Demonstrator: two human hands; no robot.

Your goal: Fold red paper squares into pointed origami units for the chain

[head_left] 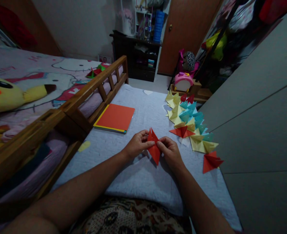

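A folded red origami paper (154,153), long and diamond-shaped with two points at its top, is held upright just above the cloth. My left hand (138,143) pinches its left side, thumb laid across the front. On the other edge, my right hand (169,150) grips it between thumb and fingers. Right of my hands lie several finished-looking folded papers: a red one (182,131), a yellow one (202,143), blue ones (188,113) and another red one (212,162). A stack of square paper (116,117), orange-red on top with yellow beneath, sits beyond my left hand.
The work surface is a table or bed top under a pale cloth (133,178). A wooden rail (94,87) borders it on the left, with a patterned bed and a yellow plush toy (6,94) behind. A pale cabinet (260,130) stands close on the right.
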